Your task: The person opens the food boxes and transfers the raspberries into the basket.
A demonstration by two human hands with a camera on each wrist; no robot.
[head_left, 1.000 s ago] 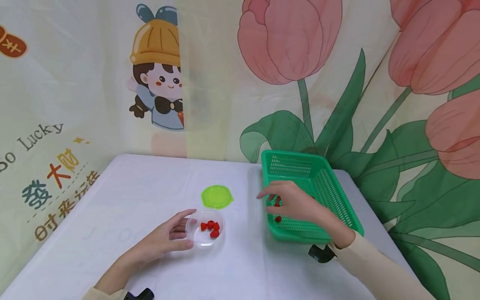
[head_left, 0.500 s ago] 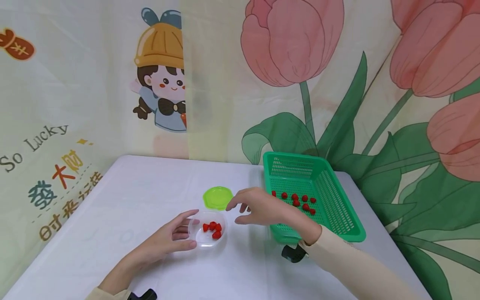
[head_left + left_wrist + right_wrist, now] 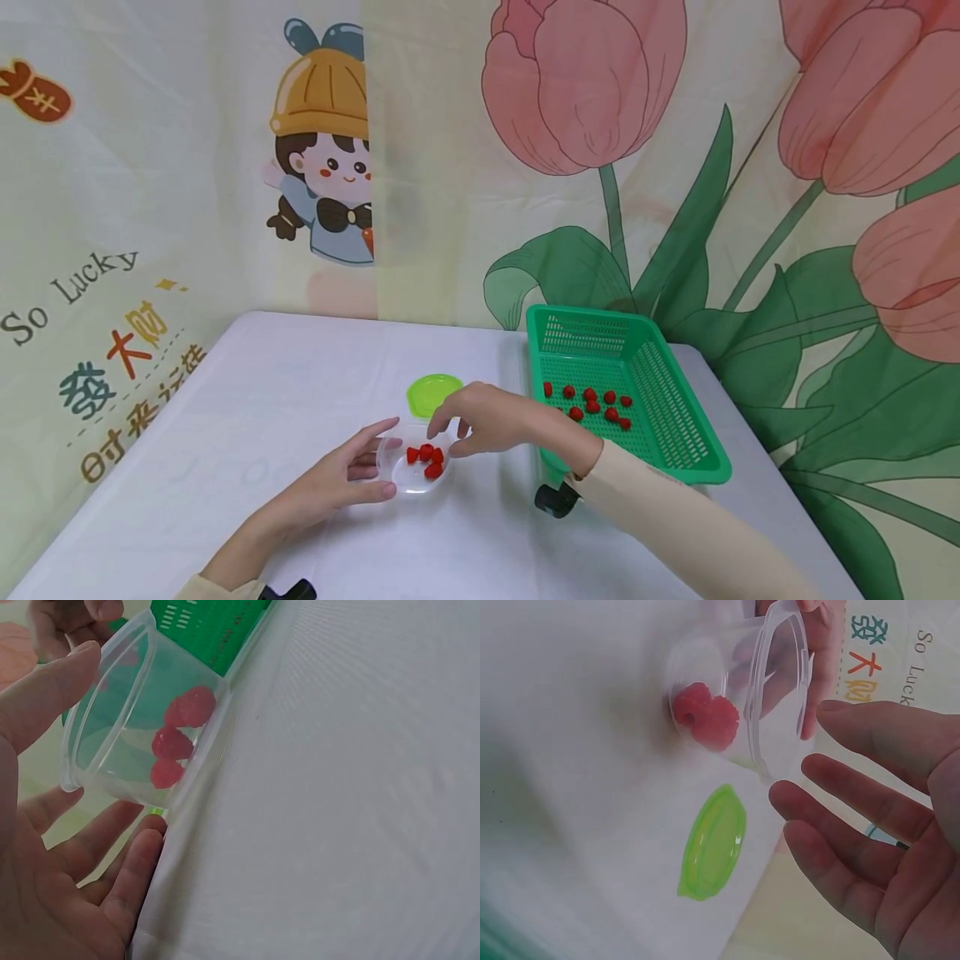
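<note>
A small clear plastic cup (image 3: pixel 397 479) stands on the white table with several red raspberries (image 3: pixel 433 471) at its bottom. My left hand (image 3: pixel 330 479) holds it from the left. In the left wrist view the thumb (image 3: pixel 56 690) lies at the rim and the fingers curl round the far side. Over the cup's right rim hovers my right hand (image 3: pixel 491 417). Seen from the right wrist, its fingers (image 3: pixel 840 877) are spread and loosely bent, with nothing visible between them. More raspberries (image 3: pixel 591 407) lie in the green basket (image 3: pixel 678 400) to the right.
Behind the cup lies a bright green lid (image 3: pixel 429 393), flat on the table. The right forearm crosses the basket's front left corner and hides part of it. A printed cloth backdrop with tulips (image 3: pixel 585 83) hangs behind the table.
My right hand has moved left from above the basket to the cup's rim, uncovering raspberries in the basket. The left hand stays at the cup. The head view has shifted slightly.
</note>
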